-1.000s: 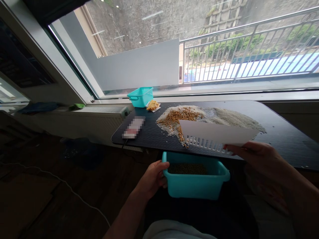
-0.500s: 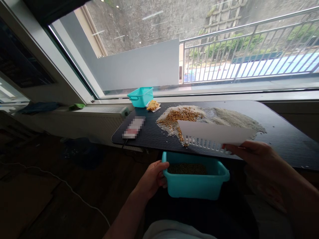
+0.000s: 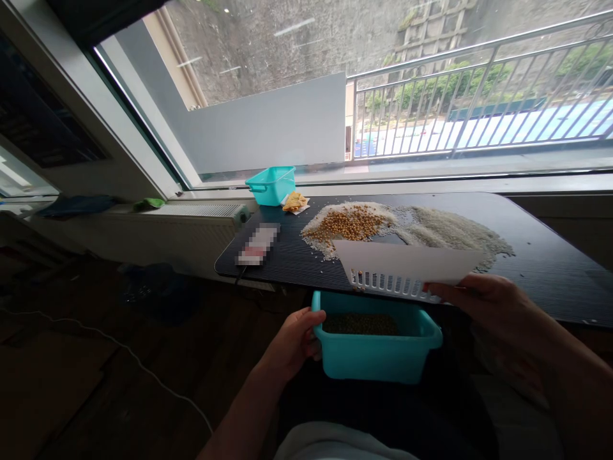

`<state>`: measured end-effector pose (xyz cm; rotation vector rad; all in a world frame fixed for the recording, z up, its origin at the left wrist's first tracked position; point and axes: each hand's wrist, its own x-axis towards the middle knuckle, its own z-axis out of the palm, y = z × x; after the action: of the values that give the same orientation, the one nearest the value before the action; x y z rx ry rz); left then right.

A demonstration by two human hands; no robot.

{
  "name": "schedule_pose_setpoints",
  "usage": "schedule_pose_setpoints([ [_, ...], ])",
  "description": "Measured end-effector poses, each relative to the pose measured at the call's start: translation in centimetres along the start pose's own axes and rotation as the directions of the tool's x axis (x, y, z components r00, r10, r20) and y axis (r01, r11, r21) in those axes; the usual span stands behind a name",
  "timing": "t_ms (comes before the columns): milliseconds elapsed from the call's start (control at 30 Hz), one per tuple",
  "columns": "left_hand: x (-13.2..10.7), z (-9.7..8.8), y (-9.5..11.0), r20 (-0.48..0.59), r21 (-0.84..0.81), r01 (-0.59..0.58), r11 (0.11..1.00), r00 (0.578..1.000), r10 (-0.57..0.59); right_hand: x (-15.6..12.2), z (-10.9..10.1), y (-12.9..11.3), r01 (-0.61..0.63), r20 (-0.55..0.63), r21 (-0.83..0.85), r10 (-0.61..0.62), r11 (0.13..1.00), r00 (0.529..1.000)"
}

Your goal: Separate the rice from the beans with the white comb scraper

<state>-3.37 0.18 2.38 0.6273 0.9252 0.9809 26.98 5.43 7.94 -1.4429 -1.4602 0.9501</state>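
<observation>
My left hand [image 3: 294, 342] grips the left rim of a turquoise plastic bin [image 3: 376, 358], held just below the table's front edge. Dark greenish grains [image 3: 361, 324] cover the bin's floor. In my right hand [image 3: 483, 294] is a white plastic sheet with a row of slots [image 3: 407, 262], pinched at its right end and tilted along the table edge. Beyond the sheet lie yellow-brown beans [image 3: 352, 222] over white rice [image 3: 320, 230], with a wider pale heap of grains [image 3: 447, 230] to the right. A few beans show by the sheet's slots.
The dark table [image 3: 536, 268] stands against a window. A second turquoise bin [image 3: 272, 185] and a crumpled yellowish item on white paper [image 3: 295, 202] are at its back left. A blurred-out phone-like object [image 3: 258, 245] with a cable lies at the left. A radiator [image 3: 201, 220] stands beyond.
My right hand has drawn the white slotted sheet slightly toward me and left, to the table's front edge. My left hand and the bin have barely moved.
</observation>
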Motion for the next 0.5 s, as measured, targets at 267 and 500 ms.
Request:
schedule_pose_setpoints([
  [267, 0.0, 0.0, 0.0, 0.005, 0.004, 0.001, 1.000, 1.000, -0.002, -0.6, -1.9, 2.2, -0.058, -0.074, 0.016, 0.059, 0.998, 0.995],
  [500, 0.0, -0.1, 0.0, 0.002, 0.008, 0.003, 1.000, 1.000, -0.003, -0.4, -1.4, 2.0, -0.023, -0.030, 0.035, 0.025, 0.999, 0.999],
])
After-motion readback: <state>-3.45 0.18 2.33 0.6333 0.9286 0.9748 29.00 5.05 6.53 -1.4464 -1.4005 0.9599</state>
